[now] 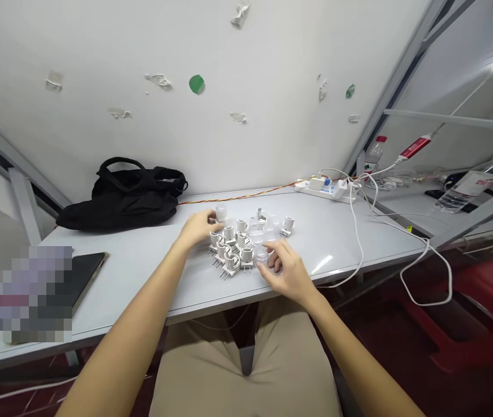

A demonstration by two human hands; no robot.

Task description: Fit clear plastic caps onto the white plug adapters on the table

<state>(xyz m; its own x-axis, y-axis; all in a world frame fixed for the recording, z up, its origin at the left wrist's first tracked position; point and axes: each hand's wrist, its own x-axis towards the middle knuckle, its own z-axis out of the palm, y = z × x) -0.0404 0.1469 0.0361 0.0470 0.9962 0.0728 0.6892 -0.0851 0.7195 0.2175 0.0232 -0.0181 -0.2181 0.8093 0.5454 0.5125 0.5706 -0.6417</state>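
Step in hand, as judged: small parts being handled in a cluster at centre frame, both hands in.

- Left hand (pixel 196 227) is set at the upper-left edge of the white plug parts (pixel 234 249). Its fingers are curled against one white cup piece (pixel 221 212). Whether it is gripped or only touched cannot be told.
- Right hand (pixel 287 272) is placed at the lower-right edge of the cluster, fingers half bent. A clear cap (pixel 262 255) is seen at the fingertips. A closed grasp cannot be confirmed.
- The parts are held on the bench (pixel 150 260), mid-frame, near its front edge, packed touching each other.

Shapes and materials:
- Parts: moulded white plastic, glossy, short cylindrical cups on flat bases, with thin metal prongs projecting from the lower-left ones.
- Caps: translucent, mixed in toward the right of the cluster.
- Bench top: smooth pale laminate, with glare at right.

Any single pick would call for a fine fingertip pinch, since the pieces are small, slick and crowded, and neighbours are easily knocked over.

Also noted: a soft black bag (pixel 127 194) at upper left of the bench, a dark tablet (pixel 85 272) at left, and a power strip (pixel 327 186) with a white cable (pixel 359 243) at right.
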